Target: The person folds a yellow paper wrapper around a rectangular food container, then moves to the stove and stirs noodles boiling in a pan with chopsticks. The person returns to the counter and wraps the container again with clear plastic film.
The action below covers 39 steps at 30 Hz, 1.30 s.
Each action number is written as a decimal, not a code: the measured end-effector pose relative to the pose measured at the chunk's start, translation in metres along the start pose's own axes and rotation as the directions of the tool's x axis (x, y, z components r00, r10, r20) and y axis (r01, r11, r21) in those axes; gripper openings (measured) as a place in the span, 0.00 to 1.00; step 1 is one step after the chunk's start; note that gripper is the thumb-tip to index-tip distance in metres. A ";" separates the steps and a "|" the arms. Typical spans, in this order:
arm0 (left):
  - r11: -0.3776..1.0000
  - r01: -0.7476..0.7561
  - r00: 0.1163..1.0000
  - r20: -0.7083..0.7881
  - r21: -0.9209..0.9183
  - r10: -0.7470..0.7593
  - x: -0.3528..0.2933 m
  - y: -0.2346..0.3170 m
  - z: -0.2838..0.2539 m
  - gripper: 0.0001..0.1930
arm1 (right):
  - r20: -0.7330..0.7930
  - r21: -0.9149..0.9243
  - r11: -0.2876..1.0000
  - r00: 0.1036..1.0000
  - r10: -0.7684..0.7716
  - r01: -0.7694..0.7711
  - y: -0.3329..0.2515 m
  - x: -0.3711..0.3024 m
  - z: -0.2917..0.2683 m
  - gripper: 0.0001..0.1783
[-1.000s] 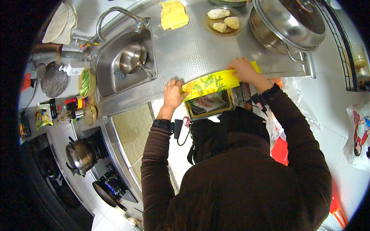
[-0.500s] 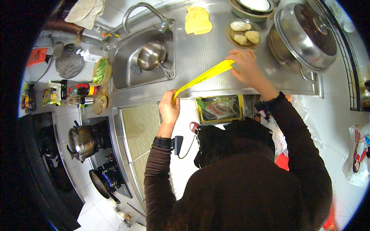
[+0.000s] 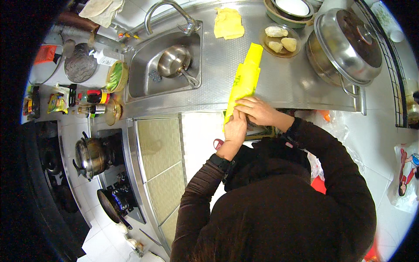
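A long, flattened yellow plastic bag [image 3: 244,78] with green print lies on the steel counter and hangs over its front edge. My left hand [image 3: 236,129] is closed round the near end, just off the edge. Right beside it, my right hand [image 3: 256,111] grips the same end from the right, fingers bent over the plastic and touching the left hand. Both fingertips are partly hidden. Beyond the bag sits a glass plate [image 3: 279,53] with three pale, peeled-looking pieces [image 3: 289,44]. A folded yellow cloth [image 3: 228,24] lies near the back of the counter.
A sink [image 3: 144,83] holding a steel pan [image 3: 174,61] is at the left. A large lidded steel pot [image 3: 345,48] and stacked bowls [image 3: 288,19] stand at the right. Farther left are bottles [image 3: 94,109], a pot [image 3: 91,155], and a frying pan [image 3: 111,206] over a blue flame.
The bag was stretched slantwise between my hands above the counter edge. Now its far end lies on the counter, and my hands have come together at its near end.
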<state>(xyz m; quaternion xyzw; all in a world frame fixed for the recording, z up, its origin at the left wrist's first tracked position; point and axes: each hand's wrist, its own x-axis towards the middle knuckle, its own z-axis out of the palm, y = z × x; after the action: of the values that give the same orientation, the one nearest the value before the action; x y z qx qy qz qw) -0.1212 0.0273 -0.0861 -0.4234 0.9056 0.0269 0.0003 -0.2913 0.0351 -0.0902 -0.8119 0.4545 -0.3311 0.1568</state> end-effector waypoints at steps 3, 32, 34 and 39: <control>0.961 -0.094 0.992 0.062 -0.260 0.114 0.004 0.002 -0.008 0.20 | -0.037 -0.036 0.999 0.999 0.031 -0.032 0.014 -0.014 0.005 0.23; 0.740 0.009 0.998 -0.038 -0.672 -0.047 0.048 -0.054 0.015 0.11 | -0.026 0.396 0.748 0.808 0.589 -0.533 0.037 -0.018 0.001 0.11; 0.601 0.081 0.990 -0.008 -0.795 -0.144 0.054 -0.052 0.020 0.11 | -0.060 0.318 0.755 0.782 0.620 -0.574 0.037 -0.013 0.002 0.12; 0.546 0.271 0.947 0.117 -0.792 -0.301 0.069 -0.051 0.038 0.13 | -0.134 0.087 0.732 0.720 0.681 -0.676 0.043 0.002 0.009 0.13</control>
<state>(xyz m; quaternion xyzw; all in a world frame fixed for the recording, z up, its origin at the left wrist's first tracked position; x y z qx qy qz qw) -0.1274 -0.0565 -0.1277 -0.5201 0.7152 0.4220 -0.1996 -0.3116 0.0099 -0.1195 -0.5578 0.7255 -0.3207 0.2441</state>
